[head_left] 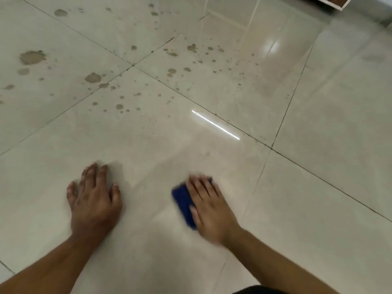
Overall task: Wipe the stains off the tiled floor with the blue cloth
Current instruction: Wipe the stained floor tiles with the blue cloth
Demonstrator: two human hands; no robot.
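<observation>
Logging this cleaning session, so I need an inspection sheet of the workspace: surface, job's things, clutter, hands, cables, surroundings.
Surface: glossy beige tiled floor, dark grout lines, a bright light reflection.
Job's things: blue cloth flat on the floor; brown stains spattered over the far tiles, the near tile looks clean.
Clutter: nothing seen.
Hands: left hand flat on the floor, fingers spread; right hand presses on the cloth, motion-blurred.
Cables: nothing seen.
Surroundings: corner of a white-edged wooden furniture piece at the top right.
</observation>
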